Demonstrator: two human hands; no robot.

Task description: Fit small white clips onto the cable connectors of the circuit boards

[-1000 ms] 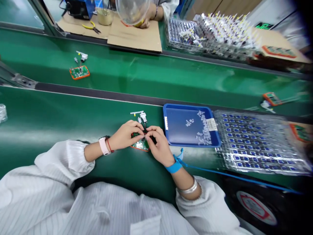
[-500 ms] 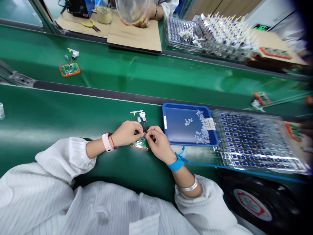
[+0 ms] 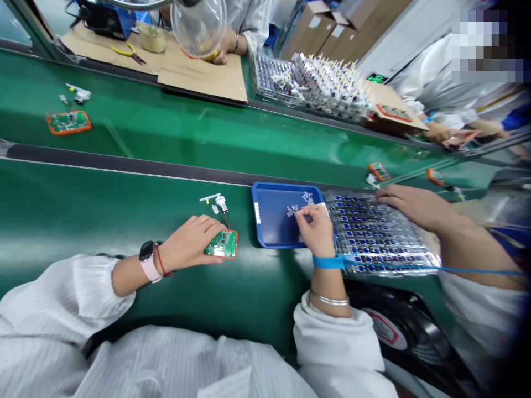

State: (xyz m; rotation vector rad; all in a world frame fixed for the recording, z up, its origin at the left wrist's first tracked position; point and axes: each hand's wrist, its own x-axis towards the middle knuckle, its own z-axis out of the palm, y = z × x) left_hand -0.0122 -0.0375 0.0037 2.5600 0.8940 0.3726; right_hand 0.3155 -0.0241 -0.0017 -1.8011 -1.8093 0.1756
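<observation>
Orange-rimmed circuit board (image 3: 226,242) on the green counter (image 3: 249,293), in front of the person and left of the blue tray (image 3: 274,220). Left hand (image 3: 186,243) covers the board's left part; grip clamped on it, fingers along the far edge, thumb at the near edge. Thin wires (image 3: 228,220) run from the board's far side to a white-housed component (image 3: 222,204). Just left of that, a small grey part (image 3: 214,209) and a white strip (image 3: 209,197) with a yellow bit.

Right hand (image 3: 317,228) over the blue tray, near its right side. Thumb and forefinger tips together, beside a cluster of small white pieces (image 3: 292,210); whether a piece sits between them, cannot tell. Blue wrist strap (image 3: 328,262) on this arm, its cord trailing right.

Right of the tray: clear plastic trays (image 3: 360,235) with rows of blue parts. A co-worker's hand (image 3: 404,200) reaches in from the right to their far edge.

Beyond, on the green strip: a second orange-rimmed board (image 3: 68,122), far left. Past it, yellow-handled pliers (image 3: 129,52) on cardboard (image 3: 203,80).
</observation>
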